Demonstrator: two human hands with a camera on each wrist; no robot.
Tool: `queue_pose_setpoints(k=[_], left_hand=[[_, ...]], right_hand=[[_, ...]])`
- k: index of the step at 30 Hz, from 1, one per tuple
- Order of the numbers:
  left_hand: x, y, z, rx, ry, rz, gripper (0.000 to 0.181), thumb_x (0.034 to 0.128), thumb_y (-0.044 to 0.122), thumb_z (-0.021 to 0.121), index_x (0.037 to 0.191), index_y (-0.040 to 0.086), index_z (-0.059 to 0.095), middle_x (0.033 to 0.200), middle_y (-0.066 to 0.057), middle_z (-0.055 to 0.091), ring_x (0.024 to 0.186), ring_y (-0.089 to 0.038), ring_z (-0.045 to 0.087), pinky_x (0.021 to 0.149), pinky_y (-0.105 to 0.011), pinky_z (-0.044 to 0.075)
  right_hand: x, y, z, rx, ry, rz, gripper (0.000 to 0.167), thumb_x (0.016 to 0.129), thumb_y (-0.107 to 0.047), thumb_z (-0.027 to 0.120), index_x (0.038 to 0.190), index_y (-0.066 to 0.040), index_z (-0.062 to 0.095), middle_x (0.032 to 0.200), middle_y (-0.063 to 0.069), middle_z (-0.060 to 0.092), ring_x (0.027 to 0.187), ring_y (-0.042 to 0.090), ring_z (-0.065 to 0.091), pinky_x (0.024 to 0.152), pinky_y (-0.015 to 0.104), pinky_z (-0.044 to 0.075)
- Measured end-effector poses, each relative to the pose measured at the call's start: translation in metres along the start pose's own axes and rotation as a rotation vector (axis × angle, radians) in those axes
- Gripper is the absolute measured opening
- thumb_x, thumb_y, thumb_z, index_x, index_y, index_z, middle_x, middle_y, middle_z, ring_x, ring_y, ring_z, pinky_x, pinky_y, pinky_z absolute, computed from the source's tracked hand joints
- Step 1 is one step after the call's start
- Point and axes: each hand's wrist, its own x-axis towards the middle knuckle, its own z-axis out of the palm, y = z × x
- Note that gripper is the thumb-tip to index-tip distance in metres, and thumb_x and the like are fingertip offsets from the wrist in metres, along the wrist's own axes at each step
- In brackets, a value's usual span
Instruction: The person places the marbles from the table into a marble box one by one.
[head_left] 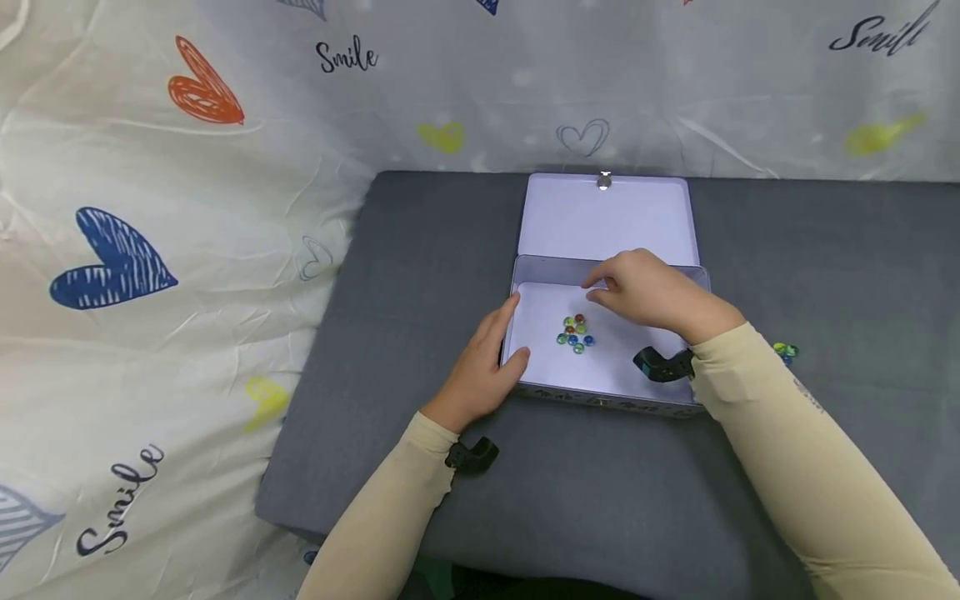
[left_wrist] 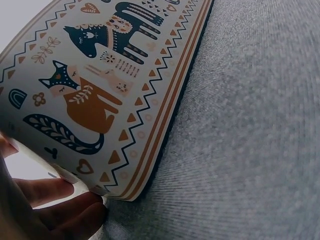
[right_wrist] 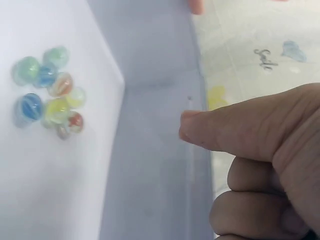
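Observation:
A shallow box (head_left: 626, 367) stands on the grey table with its hinged lid laid back. On its white floor lies a loose cluster of several glass marbles (head_left: 576, 333), blue, green, yellow and red. My left hand (head_left: 480, 367) rests on the box's left side, fingers mostly straight along the wall and thumb at the rim. In the left wrist view its fingers (left_wrist: 75, 215) touch the box near a lower corner. Over the far part of the box hangs my right hand (head_left: 645, 292), thumb and forefinger apart, other fingers loosely bent, with nothing visible between them.
More marbles (head_left: 785, 352) lie on the table right of the box, partly behind the right sleeve. The white lid (head_left: 607, 218) with a metal clasp reaches toward the curtain. Fox and heart patterns decorate the box's outer wall (left_wrist: 110, 80). A printed curtain (head_left: 480, 83) bounds the table.

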Motion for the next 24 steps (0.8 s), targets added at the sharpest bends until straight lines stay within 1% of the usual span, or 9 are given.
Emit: queue_pose_setpoints(k=[1,3,10,13,16,24], left_hand=[[0.0,0.0,0.0,0.003,-0.001,0.0,0.076,0.101,0.03,0.051,0.17,0.018,0.021,0.168,-0.013,0.033,0.154,-0.027,0.034,0.12,-0.055,0.035],[-0.001,-0.001,0.0,0.005,0.004,0.002,0.076,0.1007,0.03,0.051,0.17,0.017,0.022,0.167,-0.014,0.034,0.153,-0.028,0.035,0.119,-0.056,0.035],[-0.001,-0.001,0.001,0.01,0.013,-0.001,0.076,0.1005,0.03,0.052,0.169,0.017,0.023,0.166,-0.015,0.035,0.152,-0.029,0.036,0.118,-0.057,0.036],[0.0,0.0,0.001,0.005,0.012,-0.006,0.076,0.1005,0.03,0.052,0.169,0.018,0.023,0.167,-0.014,0.034,0.152,-0.028,0.036,0.119,-0.056,0.036],[0.0,0.0,0.001,0.0,0.014,-0.007,0.076,0.1003,0.029,0.052,0.169,0.018,0.023,0.167,-0.014,0.034,0.153,-0.028,0.036,0.119,-0.056,0.035],[0.0,0.0,0.001,-0.003,0.011,-0.006,0.076,0.1001,0.03,0.051,0.169,0.017,0.022,0.167,-0.014,0.034,0.152,-0.027,0.036,0.119,-0.056,0.036]], right_hand=[[-0.002,0.0,-0.002,0.0,0.007,0.003,0.021,0.098,-0.007,0.07,0.114,0.001,0.079,0.062,0.004,0.055,0.059,0.018,0.045,0.06,0.034,0.039],[-0.005,0.0,-0.005,-0.002,0.019,0.013,0.021,0.098,-0.008,0.07,0.115,0.0,0.079,0.057,0.002,0.047,0.055,0.016,0.041,0.058,0.033,0.037],[-0.023,0.009,-0.015,0.012,0.043,0.072,0.024,0.1,-0.011,0.067,0.119,-0.002,0.079,0.056,-0.001,0.038,0.053,0.014,0.034,0.056,0.033,0.034],[-0.03,0.014,-0.018,0.018,0.052,0.097,0.025,0.1,-0.011,0.067,0.12,-0.001,0.078,0.056,-0.002,0.036,0.052,0.014,0.033,0.055,0.032,0.033],[-0.037,0.018,-0.021,0.018,0.061,0.123,0.026,0.101,-0.013,0.067,0.121,-0.001,0.078,0.057,-0.001,0.038,0.053,0.015,0.034,0.053,0.031,0.033],[-0.052,0.027,-0.026,0.005,0.106,0.162,0.027,0.1,-0.014,0.069,0.122,0.0,0.077,0.059,0.0,0.04,0.056,0.016,0.037,0.056,0.032,0.034]])
